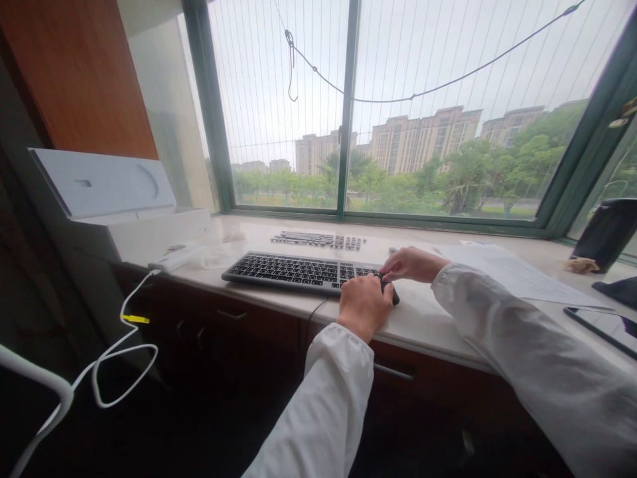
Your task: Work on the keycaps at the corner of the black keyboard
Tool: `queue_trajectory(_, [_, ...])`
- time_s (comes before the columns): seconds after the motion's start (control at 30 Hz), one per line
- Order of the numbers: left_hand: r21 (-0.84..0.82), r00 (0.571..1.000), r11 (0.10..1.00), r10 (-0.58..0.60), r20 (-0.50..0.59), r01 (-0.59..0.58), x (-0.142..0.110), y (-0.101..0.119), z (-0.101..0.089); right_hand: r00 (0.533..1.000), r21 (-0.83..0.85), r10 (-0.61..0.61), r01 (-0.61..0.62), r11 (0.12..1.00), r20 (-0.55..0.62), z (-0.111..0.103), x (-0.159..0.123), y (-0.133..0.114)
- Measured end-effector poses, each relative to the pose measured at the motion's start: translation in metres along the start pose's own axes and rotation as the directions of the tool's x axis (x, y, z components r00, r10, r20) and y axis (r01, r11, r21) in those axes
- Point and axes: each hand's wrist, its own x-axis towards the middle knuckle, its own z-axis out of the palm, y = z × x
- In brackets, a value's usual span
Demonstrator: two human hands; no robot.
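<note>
A black keyboard (291,269) lies lengthwise along the front of the pale windowsill counter. My left hand (365,305) is curled over its right end from the front edge, thumb at the number pad; its fingertips are partly hidden. From the right, my right hand (411,264) reaches onto the same number pad with thumb and fingers pinched together. Whatever sits between those fingertips is too small to make out. Behind the keyboard, loose keycaps (318,239) are laid out in rows. White sleeves cover both forearms.
An open white box (159,229) stands at the left, near a white power strip (174,259) with its cable hanging down. Paper sheets (517,272), a dark tablet-like device (604,328) and a black cylinder (607,232) are at the right. The window (343,166) backs the counter.
</note>
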Motion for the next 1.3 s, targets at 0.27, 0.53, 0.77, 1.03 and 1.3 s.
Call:
queue_trajectory(0.27, [0.023,1.0,1.0,-0.008,0.008,0.008,0.0,0.001,-0.001,0.994,-0.215,-0.047,0.067,0.974,0.095,-0.009,0.007,-0.02])
queue_trajectory(0.53, [0.06,0.999,0.997,0.042,-0.011,-0.041,0.001,-0.002,0.005,0.978,-0.258,-0.031,0.086,0.962,0.207,-0.012,0.028,-0.013])
queue_trajectory(0.77, [0.082,0.999,0.996,0.04,-0.012,-0.039,0.002,-0.003,0.007,0.975,-0.035,-0.056,0.065,0.997,0.215,-0.01,0.03,0.006])
queue_trajectory(1.03, [0.077,1.0,0.997,0.03,0.001,-0.03,0.002,-0.003,0.004,0.983,0.148,0.002,-0.03,0.988,0.185,-0.009,0.021,0.011])
queue_trajectory(1.3, [0.081,1.0,0.997,0.012,-0.002,-0.012,0.002,-0.003,0.005,0.958,0.265,0.125,-0.194,0.945,0.258,-0.012,0.021,0.004])
